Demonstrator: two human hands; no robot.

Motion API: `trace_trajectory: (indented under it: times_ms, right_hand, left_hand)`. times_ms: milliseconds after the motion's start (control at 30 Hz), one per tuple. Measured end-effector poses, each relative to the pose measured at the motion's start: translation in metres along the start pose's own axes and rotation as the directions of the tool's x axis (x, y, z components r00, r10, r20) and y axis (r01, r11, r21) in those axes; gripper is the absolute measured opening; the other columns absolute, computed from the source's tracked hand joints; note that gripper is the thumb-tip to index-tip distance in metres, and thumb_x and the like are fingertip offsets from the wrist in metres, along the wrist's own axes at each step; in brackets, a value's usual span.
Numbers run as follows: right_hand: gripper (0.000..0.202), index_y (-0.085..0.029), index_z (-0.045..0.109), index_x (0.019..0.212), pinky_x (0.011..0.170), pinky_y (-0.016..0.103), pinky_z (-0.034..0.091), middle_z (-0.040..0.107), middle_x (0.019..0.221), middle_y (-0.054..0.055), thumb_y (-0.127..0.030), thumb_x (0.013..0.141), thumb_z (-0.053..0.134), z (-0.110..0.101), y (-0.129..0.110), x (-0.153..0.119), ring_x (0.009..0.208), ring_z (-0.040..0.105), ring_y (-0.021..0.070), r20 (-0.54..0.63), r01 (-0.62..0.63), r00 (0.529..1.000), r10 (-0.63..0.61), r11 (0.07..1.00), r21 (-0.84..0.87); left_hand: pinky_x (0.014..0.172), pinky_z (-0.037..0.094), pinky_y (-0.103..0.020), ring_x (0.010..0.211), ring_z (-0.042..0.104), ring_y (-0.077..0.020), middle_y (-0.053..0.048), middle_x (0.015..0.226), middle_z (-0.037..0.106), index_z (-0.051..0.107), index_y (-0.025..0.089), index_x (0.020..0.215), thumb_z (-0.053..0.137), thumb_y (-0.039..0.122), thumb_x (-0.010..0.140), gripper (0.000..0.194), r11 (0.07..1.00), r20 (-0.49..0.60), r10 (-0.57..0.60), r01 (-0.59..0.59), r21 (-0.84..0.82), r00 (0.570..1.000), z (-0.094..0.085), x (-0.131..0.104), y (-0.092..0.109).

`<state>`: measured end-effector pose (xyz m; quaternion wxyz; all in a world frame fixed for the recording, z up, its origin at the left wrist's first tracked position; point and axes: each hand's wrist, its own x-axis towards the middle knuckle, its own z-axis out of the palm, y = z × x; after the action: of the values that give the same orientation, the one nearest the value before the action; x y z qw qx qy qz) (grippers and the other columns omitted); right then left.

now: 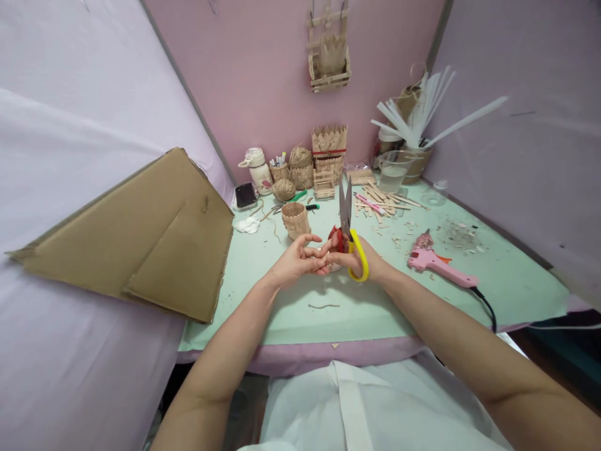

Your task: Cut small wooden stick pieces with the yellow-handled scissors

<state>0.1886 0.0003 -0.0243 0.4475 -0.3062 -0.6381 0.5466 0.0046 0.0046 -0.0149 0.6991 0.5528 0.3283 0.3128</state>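
Scissors with a yellow handle loop [359, 255] hang on my right hand [353, 252], their blades pointing up and slightly apart. My right thumb and fingertips meet the fingers of my left hand [300, 258] over the middle of the table. The left fingers are bent, and what lies between the fingertips is too small to make out. Something red [336, 238] shows behind the right fingers. Just beyond my left hand stands a small round cup of wooden sticks [295, 219]. A short piece of twine [323, 305] lies nearer to me.
A pink glue gun [441, 264] with a black cord lies at the right. Behind are loose wooden sticks [375, 199], a twine ball [284, 189], a bottle [256, 169] and a plastic cup [393, 172]. Folded cardboard [154, 244] leans at the left.
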Motion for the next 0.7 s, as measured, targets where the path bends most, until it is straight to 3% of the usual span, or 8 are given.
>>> trace_trajectory:
  times_ms: [200, 367, 700]
  right_hand:
    - [0.029, -0.02, 0.046, 0.073, 0.055, 0.027, 0.042, 0.065, 0.072, 0.002, -0.033, 0.067, 0.071, -0.0054, 0.0068, -0.0008, 0.063, 0.058, 0.0148, 0.147, -0.072, 0.988, 0.054, 0.99, 0.121]
    - [0.033, -0.02, 0.044, 0.071, 0.05, 0.025, 0.04, 0.059, 0.062, -0.003, -0.036, 0.064, 0.072, -0.003, 0.0039, -0.0025, 0.054, 0.054, 0.0123, 0.119, -0.171, 0.98, 0.161, 0.982, 0.078]
    - [0.03, -0.02, 0.043, 0.069, 0.045, 0.024, 0.035, 0.057, 0.053, -0.003, -0.038, 0.07, 0.068, -0.0043, 0.009, 0.0015, 0.044, 0.048, 0.0102, -0.062, -0.105, 0.991, 0.115, 0.984, 0.142]
  left_hand:
    - [0.061, 0.049, -0.028, 0.06, 0.063, -0.0135, -0.001, 0.076, 0.065, 0.039, 0.02, 0.106, 0.076, 0.025, 0.064, 0.056, 0.999, 0.139, -0.034, 0.031, 0.022, 0.99, 0.001, 0.0009, -0.0012]
    - [0.06, 0.05, -0.028, 0.059, 0.062, -0.0125, -0.003, 0.076, 0.066, 0.039, 0.019, 0.103, 0.074, 0.026, 0.065, 0.052, 0.994, 0.172, -0.045, 0.026, 0.108, 0.984, 0.0028, -0.0003, -0.0007]
    - [0.063, 0.051, -0.029, 0.061, 0.064, -0.0135, 0.001, 0.071, 0.063, 0.038, 0.019, 0.104, 0.074, 0.024, 0.064, 0.054, 0.991, -0.09, 0.061, -0.05, 0.123, 0.994, 0.0017, 0.0003, 0.0027]
